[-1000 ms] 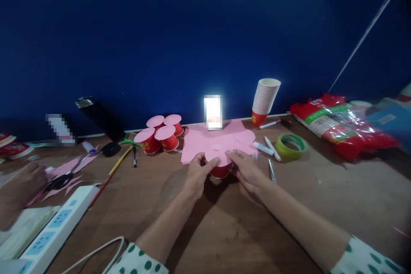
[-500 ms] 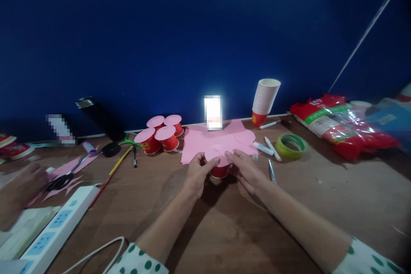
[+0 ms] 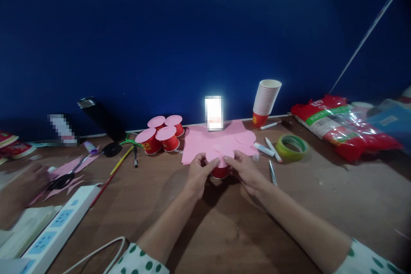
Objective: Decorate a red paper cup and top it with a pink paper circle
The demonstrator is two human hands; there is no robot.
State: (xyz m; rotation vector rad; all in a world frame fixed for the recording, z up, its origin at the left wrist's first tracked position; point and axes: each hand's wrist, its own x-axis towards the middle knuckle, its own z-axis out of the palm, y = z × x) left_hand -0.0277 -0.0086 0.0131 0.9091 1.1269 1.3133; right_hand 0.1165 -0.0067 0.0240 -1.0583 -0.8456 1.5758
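A pink paper disc (image 3: 220, 154) lies over the mouth of a red paper cup (image 3: 219, 173) that stands upside down or upright, I cannot tell which, in front of me. My left hand (image 3: 199, 173) pinches the disc's left edge, thumb on top and fingers curled under. On the opposite edge, my right hand (image 3: 247, 172) grips it the same way, its thumb pressed near the left thumb. Pink paper sheets (image 3: 195, 139) lie just behind the cup. Several red cups topped with pink discs (image 3: 166, 133) are grouped to the left.
A tall stack of paper cups (image 3: 267, 100) leans by the blue wall. Markers (image 3: 265, 150), a tape roll (image 3: 291, 147) and a red plastic package (image 3: 340, 128) lie to the right. At left are a power strip (image 3: 59, 222), scissors (image 3: 61, 181) and another person's hand (image 3: 28, 184).
My right thumb has shifted slightly inward and down on the disc. The cup, disc and left hand stay nearly where they were; the view shifts a little.
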